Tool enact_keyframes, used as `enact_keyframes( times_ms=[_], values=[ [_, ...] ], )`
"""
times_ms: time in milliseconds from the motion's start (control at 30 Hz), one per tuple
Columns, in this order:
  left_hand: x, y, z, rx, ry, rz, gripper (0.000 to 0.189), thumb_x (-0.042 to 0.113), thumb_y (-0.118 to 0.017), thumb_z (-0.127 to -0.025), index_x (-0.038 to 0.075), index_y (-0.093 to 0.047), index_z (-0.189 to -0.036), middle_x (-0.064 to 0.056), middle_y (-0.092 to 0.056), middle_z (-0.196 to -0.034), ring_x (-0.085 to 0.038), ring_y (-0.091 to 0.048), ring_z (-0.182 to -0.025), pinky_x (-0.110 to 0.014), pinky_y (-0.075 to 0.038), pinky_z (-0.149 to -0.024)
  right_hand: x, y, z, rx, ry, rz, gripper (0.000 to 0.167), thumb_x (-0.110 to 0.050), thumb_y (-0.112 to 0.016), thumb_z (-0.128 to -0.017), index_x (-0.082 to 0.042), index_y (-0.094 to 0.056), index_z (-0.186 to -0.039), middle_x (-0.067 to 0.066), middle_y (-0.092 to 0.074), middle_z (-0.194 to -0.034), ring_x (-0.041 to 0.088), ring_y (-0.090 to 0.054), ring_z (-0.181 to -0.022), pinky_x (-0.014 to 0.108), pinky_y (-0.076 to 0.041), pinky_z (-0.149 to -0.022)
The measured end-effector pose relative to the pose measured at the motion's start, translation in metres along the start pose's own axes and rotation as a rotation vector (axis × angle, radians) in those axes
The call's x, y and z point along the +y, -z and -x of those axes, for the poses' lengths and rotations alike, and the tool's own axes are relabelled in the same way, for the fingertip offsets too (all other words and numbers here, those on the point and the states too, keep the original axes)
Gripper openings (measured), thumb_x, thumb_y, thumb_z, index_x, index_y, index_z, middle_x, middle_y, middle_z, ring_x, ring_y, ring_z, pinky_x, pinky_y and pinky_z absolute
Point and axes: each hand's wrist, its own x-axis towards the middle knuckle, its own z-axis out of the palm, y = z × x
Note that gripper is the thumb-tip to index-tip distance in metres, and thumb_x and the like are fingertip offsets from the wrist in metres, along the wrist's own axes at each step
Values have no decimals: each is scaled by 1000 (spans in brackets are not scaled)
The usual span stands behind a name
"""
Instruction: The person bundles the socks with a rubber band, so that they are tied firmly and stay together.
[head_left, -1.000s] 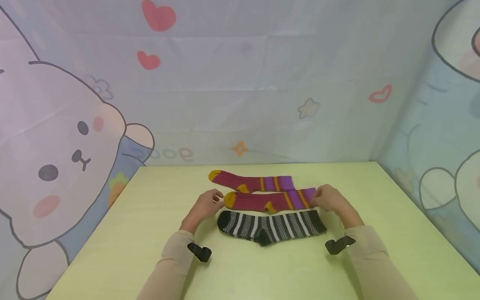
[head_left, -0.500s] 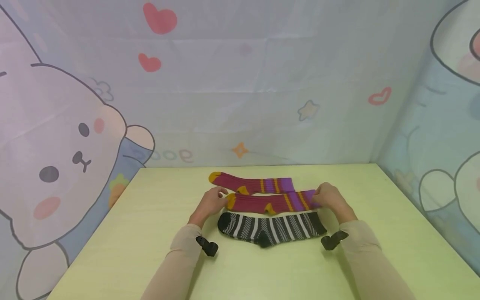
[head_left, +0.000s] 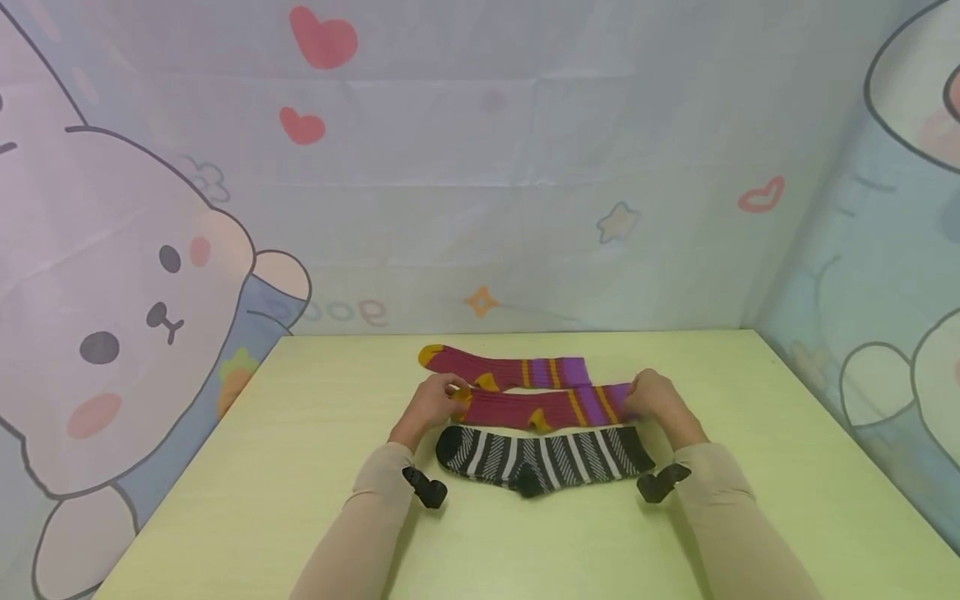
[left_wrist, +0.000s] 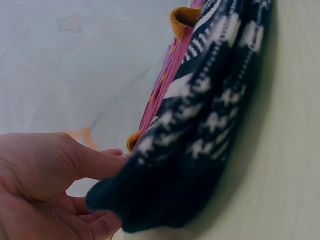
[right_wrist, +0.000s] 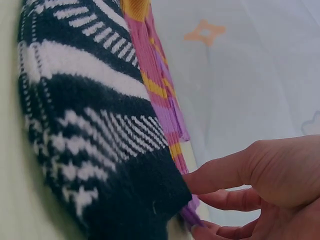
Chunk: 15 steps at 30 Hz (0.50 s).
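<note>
Three socks lie flat, one before another. My left hand [head_left: 433, 400] pinches the mustard toe of the middle sock [head_left: 517, 409], a maroon one with a purple cuff; in the left wrist view a patterned sock's toe partly hides those fingertips. At the other end my right hand [head_left: 654, 397] pinches the purple cuff [right_wrist: 191, 216] between thumb and fingers. Nearest me is a black-and-white patterned sock [head_left: 547, 458], its dark toe [left_wrist: 165, 195] pointing left. Behind the middle sock lies a matching maroon sock [head_left: 502, 369], also toe to the left.
The socks are on a pale yellow-green table [head_left: 540, 542] whose back edge meets a hanging cloth backdrop [head_left: 480, 167] printed with cartoon figures and hearts. Both sleeves [head_left: 360, 517] carry a small black wrist camera [head_left: 426, 487].
My left hand has moved right and onto the middle sock's toe, which it now grips. The right hand stays at the cuff, its forearm shifted slightly inward. The socks lie almost as before.
</note>
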Motion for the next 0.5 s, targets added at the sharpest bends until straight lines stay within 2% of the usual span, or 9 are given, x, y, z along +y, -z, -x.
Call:
enact_keyframes(
  times_ms=[100, 233, 333, 433, 500],
  values=[
    [1, -1, 0, 6, -1, -14, 29, -3, -76, -84, 3, -71, -113, -20, -66, -112, -31, -61, -97, -41, -54, -83, 1, 0, 0, 1, -16, -16, 11, -2, -71, -67, 0, -59, -68, 8, -59, -70, 23, -52, -67, 35, -47, -61],
    [2, -2, 0, 8, -7, -34, 31, -3, -76, -84, 2, -71, -114, -21, -64, -116, -30, -59, -98, -40, -54, -84, 2, -1, 0, 9, -16, -37, 32, 0, -71, -69, 12, -67, -98, 24, -68, -97, 35, -60, -88, 47, -52, -80],
    [3, -3, -1, 4, -2, -36, 32, -4, -76, -84, 2, -71, -115, -22, -63, -119, -30, -58, -98, -39, -54, -84, 2, -2, 0, 10, -14, -40, 33, -1, -64, -76, 14, -68, -105, 29, -67, -107, 37, -61, -92, 48, -52, -81],
    [3, -3, 0, -4, 7, -24, 33, -6, -75, -84, 1, -71, -116, -21, -62, -118, -29, -57, -95, -37, -55, -80, 2, -4, 0, 29, -7, -30, 30, -2, -58, -83, 12, -71, -106, 31, -66, -113, 43, -62, -101, 50, -52, -84],
    [4, -3, 1, -6, 7, -18, 34, -7, -74, -83, 0, -71, -116, -20, -62, -117, -28, -57, -93, -35, -55, -78, 2, -4, 1, 50, -8, -32, 30, 1, -54, -83, 11, -72, -105, 32, -65, -116, 45, -60, -106, 49, -52, -84]
  ],
)
